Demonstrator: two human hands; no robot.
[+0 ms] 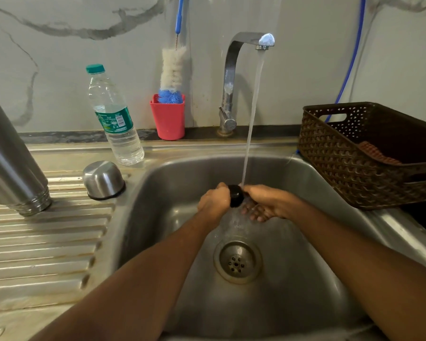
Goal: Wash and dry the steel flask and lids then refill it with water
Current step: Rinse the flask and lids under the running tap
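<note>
My two forearms reach in from the bottom edge over the sink (158,193), and they meet under the running tap (234,77). The left hand (213,201) has its fingers curled round the small black inner lid (236,196) and holds it in the stream (252,114). The right hand (266,203) lies loosely open, thumb on the lid's top edge and fingers spread below in the falling water. The lid is wet, small and held almost directly above the drain (237,262), so I judge a slip is the main risk. It would drop into the basin, and the flow would push it towards the strainer. The stream strikes the lid hard, so it may splash over the rim onto the ribbed drainboard (47,242). There the steel flask (12,163) stands mouth-down, with the steel cup lid (103,179) upturned just beside it, so both could get wet again. The flask is tall on a narrow mouth, and a knock from my left elbow could tip it. The plastic water bottle (116,116) stands near it.
</note>
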